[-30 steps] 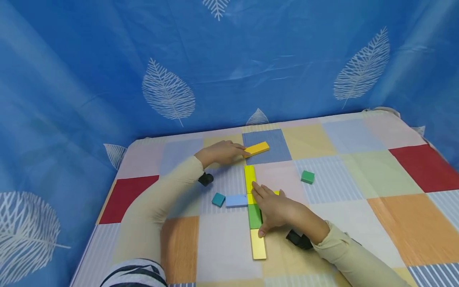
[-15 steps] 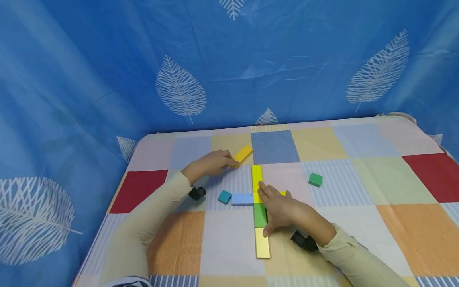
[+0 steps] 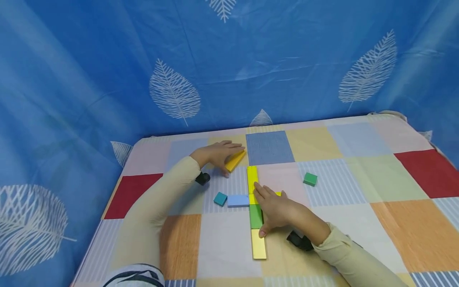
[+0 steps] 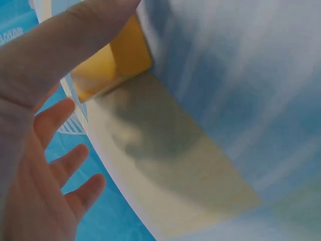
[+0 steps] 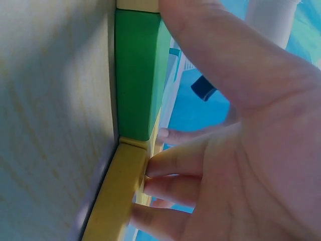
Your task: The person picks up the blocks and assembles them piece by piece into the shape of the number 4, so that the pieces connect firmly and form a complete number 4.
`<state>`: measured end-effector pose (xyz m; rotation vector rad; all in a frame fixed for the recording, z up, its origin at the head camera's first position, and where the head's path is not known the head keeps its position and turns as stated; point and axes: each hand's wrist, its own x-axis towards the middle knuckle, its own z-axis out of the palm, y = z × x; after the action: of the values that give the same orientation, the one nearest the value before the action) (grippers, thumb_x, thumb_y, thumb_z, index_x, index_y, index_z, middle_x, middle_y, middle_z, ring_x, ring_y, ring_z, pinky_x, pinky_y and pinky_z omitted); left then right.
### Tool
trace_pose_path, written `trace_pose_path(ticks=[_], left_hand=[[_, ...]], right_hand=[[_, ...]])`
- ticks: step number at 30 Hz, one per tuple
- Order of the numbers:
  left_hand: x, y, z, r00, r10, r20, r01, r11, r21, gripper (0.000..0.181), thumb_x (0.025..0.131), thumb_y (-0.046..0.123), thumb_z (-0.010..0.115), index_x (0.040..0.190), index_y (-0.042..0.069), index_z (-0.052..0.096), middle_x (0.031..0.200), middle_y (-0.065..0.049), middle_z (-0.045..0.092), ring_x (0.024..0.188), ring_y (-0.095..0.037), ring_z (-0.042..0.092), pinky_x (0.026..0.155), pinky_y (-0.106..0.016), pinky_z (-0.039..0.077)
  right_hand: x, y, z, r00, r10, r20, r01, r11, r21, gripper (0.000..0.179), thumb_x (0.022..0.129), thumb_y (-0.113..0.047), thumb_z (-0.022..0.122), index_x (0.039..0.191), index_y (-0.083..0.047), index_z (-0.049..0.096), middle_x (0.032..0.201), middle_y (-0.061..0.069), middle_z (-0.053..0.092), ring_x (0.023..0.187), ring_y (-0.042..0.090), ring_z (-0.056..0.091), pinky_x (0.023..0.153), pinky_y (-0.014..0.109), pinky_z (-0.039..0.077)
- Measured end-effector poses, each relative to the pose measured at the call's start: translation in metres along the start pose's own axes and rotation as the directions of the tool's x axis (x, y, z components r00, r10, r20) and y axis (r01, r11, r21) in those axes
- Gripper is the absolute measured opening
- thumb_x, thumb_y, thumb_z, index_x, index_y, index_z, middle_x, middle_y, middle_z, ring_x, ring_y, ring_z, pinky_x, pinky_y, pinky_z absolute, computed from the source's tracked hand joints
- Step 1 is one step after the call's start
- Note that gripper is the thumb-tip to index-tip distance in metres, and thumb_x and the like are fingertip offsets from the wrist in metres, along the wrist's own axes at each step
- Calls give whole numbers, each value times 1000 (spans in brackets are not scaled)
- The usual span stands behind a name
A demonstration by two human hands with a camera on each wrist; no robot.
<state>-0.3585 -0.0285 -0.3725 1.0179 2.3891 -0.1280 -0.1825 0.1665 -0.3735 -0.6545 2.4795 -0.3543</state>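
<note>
With left hand (image 3: 216, 154) fingers (image 4: 70, 161) spread about orange block (image 3: 235, 160), contact unclear | toward far edge of counter (image 3: 226, 243) | with right hand (image 3: 277, 210) straight-fingered against row (image 3: 255, 217), gripping nothing | risk: skewing row through uneven sideways push

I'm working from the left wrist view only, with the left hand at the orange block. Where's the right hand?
Observer: The head view shows the right hand with its thumb at the right edge of the pale yellow block.

Operator: Copy. Is any block lying off by itself, out of my view?

Observer: Yes, a small green block lies beyond the right hand and to its right, touching no other block.
</note>
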Motion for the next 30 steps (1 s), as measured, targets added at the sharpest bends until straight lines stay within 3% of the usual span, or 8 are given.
trace_pose_path(ticks=[9,22,30], left_hand=[[-4,1,0,1000,-25,-16,26,997,73,90,68,52,73,143,25,30,147,1,31,129,-24,30,108,-41,28],[-32,19,10,997,-21,-76,30,994,106,93,66,58,72,142,20,33,144,-2,36,124,-25,35,105,-40,31],[-38,25,21,996,-40,-79,44,997,57,92,66,58,72,142,21,35,144,-1,36,123,-23,35,104,-39,32]], right_hand=[[3,-3,2,1000,-8,10,8,1000,-18,119,57,-53,78,144,3,19,153,16,6,139,36,15,96,70,22],[4,4,-1,1000,-1,13,1,1000,22,120,58,-52,79,144,4,16,153,17,2,139,37,12,96,72,18],[7,2,0,1000,-7,21,7,1000,1,119,58,-52,78,143,5,17,153,19,3,138,38,14,95,71,19]])
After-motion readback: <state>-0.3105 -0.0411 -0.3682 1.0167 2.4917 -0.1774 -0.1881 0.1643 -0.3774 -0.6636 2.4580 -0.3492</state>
